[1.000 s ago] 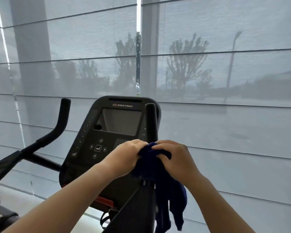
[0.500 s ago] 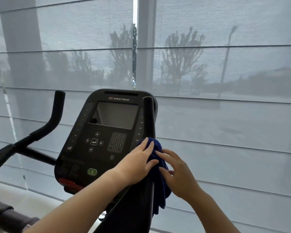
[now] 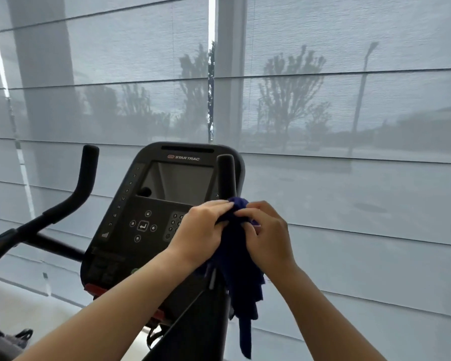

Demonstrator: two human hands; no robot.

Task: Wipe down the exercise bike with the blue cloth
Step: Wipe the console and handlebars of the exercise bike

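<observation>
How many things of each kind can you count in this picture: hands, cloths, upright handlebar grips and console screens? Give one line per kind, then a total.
Hands: 2, the left hand and the right hand, both closed on the cloth
Blue cloth: 1
Upright handlebar grips: 2, the left grip and the right grip
Console screen: 1
Total: 6

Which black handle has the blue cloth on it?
The right handlebar, in front of the console. Both hands bunch the blue cloth around it; the left handlebar stands bare.
</observation>
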